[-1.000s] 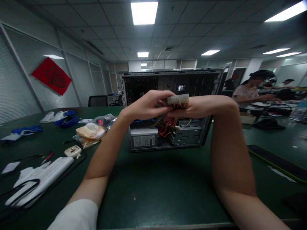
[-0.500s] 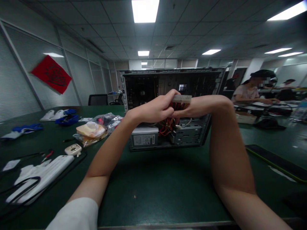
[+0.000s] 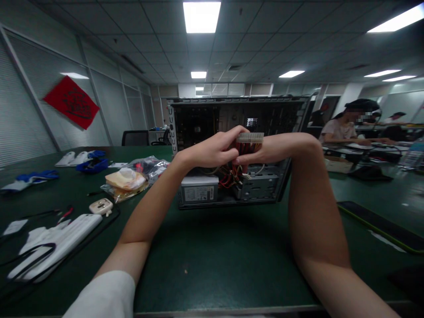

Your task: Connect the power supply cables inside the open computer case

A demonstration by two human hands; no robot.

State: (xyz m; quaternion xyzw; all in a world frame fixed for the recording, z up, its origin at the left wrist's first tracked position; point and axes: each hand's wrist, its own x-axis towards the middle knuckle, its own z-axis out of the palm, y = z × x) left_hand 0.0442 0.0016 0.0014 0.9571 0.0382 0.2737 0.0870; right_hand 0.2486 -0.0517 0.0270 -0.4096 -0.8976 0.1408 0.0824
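Observation:
In front of an open computer case [image 3: 232, 100], both hands meet at a wide pale power connector [image 3: 251, 137] with a bundle of coloured wires below it. My left hand [image 3: 220, 148] is closed at the connector's left end, its fingertips partly out of sight. From the other side, my right hand [image 3: 261, 148] bends inward and is closed round the wires just under the connector. More red and yellow wires [image 3: 228, 176] hang below the hands. Inside the case, a silver power supply [image 3: 199, 192] sits at lower left and a metal drive cage [image 3: 260, 187] at lower right.
On the green table [image 3: 198, 282], a white power strip [image 3: 62, 249], a plug adapter [image 3: 101, 206], plastic bags [image 3: 129, 181] and blue-white gloves [image 3: 36, 176] lie left. A black mat [image 3: 380, 225] lies right. Another person [image 3: 341, 128] sits at the far right.
My left hand has shifted slightly right and curled more tightly at the connector. The connector has moved slightly right with the hands. The case stays in place.

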